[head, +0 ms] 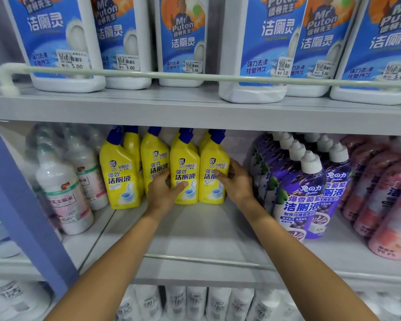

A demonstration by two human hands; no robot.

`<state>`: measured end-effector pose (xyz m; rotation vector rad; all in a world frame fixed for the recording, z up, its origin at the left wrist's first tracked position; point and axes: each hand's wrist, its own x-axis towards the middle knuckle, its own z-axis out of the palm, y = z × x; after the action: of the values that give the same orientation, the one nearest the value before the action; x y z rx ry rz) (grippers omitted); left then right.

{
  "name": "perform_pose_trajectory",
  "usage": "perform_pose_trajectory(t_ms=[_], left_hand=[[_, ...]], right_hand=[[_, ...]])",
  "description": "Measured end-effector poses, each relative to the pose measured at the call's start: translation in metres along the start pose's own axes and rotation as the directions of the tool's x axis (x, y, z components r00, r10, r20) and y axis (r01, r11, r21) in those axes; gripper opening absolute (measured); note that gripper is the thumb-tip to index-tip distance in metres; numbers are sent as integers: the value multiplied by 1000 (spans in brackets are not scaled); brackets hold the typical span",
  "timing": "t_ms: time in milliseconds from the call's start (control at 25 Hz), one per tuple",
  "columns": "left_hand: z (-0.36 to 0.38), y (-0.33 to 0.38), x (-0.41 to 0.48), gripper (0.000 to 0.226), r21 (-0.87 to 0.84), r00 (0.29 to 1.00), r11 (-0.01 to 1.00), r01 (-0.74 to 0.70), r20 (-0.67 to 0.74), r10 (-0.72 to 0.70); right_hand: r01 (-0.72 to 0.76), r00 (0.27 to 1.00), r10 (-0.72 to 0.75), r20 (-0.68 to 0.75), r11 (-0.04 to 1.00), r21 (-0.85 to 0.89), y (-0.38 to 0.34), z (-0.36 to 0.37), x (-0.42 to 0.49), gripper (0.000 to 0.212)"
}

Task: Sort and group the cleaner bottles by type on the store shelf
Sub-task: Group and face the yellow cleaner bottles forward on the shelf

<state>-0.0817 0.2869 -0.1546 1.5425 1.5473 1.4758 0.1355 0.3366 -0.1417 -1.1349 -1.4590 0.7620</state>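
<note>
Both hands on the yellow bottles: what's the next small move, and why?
Probably slide both forward together: the right hand grips the rightmost yellow bottle, the left hand grips the neighbouring yellow bottle, and both stand further back than the purple bottles.

White bottles [63, 42] on the upper shelf [148, 105] are carrying blue labels reading "Mr Puton" and "洁厕灵", with "强力去渍 挂壁持久" lower down. Their price stickers [72, 60] are showing 5.00. Below, yellow bottles [185, 167] are displaying "强效 洁厕液". Purple bottles [299, 200] to their right are bearing "兔の力" and "爆香葡萄 洁厕液". Pink bottles [389, 223] at the far right are showing "99.9%". Print on the pale bottles [63, 193] at left is blurring beyond reading.
</note>
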Motion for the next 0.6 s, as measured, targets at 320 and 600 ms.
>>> perform_pose_trajectory(t_ms=[320, 600], left_hand=[[-72, 23, -7, 64, -80, 986, 996, 38, -160, -50], [-131, 37, -16, 60, 153, 837, 988, -7, -540, 90]], right_hand=[[28, 995, -38, 92, 994, 101, -23, -20, -38, 26], [-12, 945, -53, 324, 981, 196, -96, 19, -59, 52]])
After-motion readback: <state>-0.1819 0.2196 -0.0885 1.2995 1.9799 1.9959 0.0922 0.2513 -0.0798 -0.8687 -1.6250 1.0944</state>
